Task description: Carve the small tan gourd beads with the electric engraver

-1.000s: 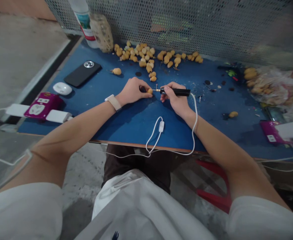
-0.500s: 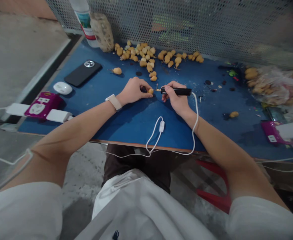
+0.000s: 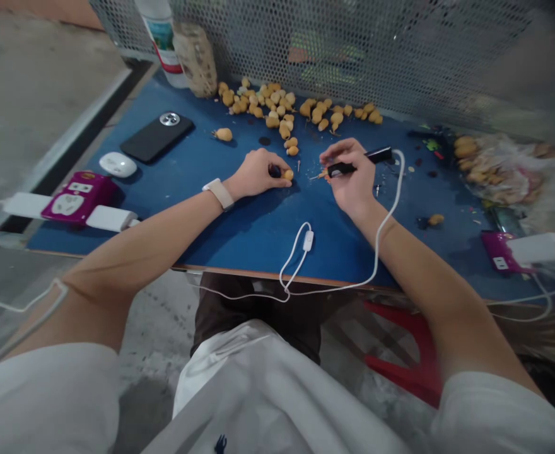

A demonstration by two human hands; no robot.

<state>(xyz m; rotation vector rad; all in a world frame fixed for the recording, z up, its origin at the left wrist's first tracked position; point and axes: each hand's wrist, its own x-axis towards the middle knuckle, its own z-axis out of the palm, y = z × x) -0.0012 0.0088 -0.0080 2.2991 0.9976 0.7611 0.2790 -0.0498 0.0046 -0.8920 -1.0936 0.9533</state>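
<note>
My left hand (image 3: 257, 173) rests on the blue table (image 3: 239, 221) with its fingers pinched round a small yellow gourd (image 3: 288, 174). A pale watch band sits on that wrist. My right hand (image 3: 350, 176) is closed on a black pen-shaped tool (image 3: 359, 161) with a thin metal tip and a white cord (image 3: 381, 227). The tip points left, a short gap away from the gourd. An inline switch (image 3: 308, 240) lies on the cord near the table's front edge.
A heap of small yellow gourds (image 3: 282, 107) lies at the back by a metal mesh screen. A black phone (image 3: 157, 137), a white puck (image 3: 117, 164) and a purple socket adapter (image 3: 72, 202) sit at the left. A bag of gourds (image 3: 499, 165) and another purple adapter (image 3: 497, 252) are at the right.
My right hand has drawn the tool back to the right and lifted it, so its tip no longer touches the gourd. My left hand stays in place holding the gourd.
</note>
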